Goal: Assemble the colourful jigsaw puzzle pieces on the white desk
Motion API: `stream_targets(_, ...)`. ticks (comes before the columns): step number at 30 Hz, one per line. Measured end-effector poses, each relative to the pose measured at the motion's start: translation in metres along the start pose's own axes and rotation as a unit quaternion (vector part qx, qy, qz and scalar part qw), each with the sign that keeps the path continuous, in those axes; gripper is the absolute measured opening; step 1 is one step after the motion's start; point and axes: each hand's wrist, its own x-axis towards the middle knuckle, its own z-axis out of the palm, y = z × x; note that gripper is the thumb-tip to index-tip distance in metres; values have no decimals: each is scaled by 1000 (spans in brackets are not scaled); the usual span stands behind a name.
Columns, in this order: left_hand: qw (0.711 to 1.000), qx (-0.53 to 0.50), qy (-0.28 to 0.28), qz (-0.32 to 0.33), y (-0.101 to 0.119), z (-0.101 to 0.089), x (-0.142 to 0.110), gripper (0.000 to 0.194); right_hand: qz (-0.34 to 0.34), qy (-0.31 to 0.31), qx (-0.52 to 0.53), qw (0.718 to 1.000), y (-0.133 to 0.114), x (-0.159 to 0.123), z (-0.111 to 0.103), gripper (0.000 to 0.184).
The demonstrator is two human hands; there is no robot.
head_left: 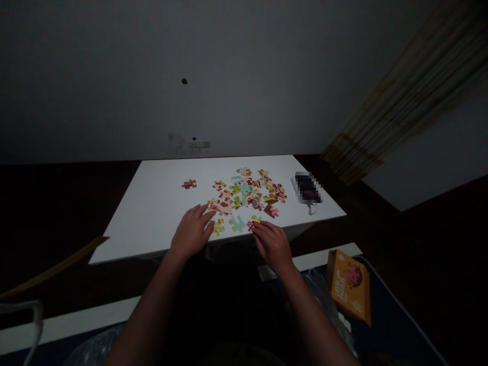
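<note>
Left hand [191, 231] lies palm down on the white table [152, 203], fingers spread flat and gripping nothing, its fingertips at the near left edge of the loose jigsaw pieces [246, 193]. One stray piece [189, 184] sits apart, farther back on the left. Right hand [272, 244] rests near the front edge, fingers extended, tips touching a red piece [250, 224] without closing on it. A blurred dark object [307, 189] lies at the table's right, and an orange puzzle box [348, 286] sits lower right, off the table
</note>
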Motion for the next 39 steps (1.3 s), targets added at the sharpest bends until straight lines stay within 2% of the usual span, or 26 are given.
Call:
stream_targets(6,1000,-8,10,6,-2,2,1,48,28,-62,26,997,-17,21,3,34)
stream_targets(9,1000,-14,17,5,-3,4,0,47,102,-74,7,992,-8,47,1,32)
stream_targets(12,1000,-19,20,2,-4,5,0,46,195,-92,-82,973,7,77,-1,29)
stream_targets(15,999,-30,27,-3,-3,5,-2,44,233,-129,-135,955,17,97,1,41)
stream_targets(21,999,-23,31,-1,0,4,-3,42,254,-138,-156,944,24,109,11,57)
stream_targets(31,999,-48,5,-23,7,-4,-5,42,260,-176,-140,939,41,118,23,54)
stream_targets(39,998,-63,8,-21,7,-4,-7,41,253,-169,-133,943,48,121,26,48)
